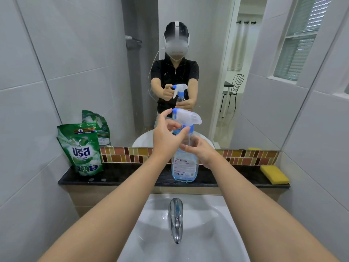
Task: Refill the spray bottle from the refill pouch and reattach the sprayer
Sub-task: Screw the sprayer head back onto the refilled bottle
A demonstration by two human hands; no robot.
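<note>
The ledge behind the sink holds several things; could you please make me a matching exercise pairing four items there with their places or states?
Things:
1. green refill pouch
2. spray bottle
3. yellow sponge
4. left hand

Places or states:
A. lies at the right end of the ledge
B. stands at the middle of the ledge, held round its neck by the right hand
C. stands at the left end of the ledge
D. at the blue collar under the sprayer head

Pairs: 1-C, 2-B, 3-A, 4-D
</note>
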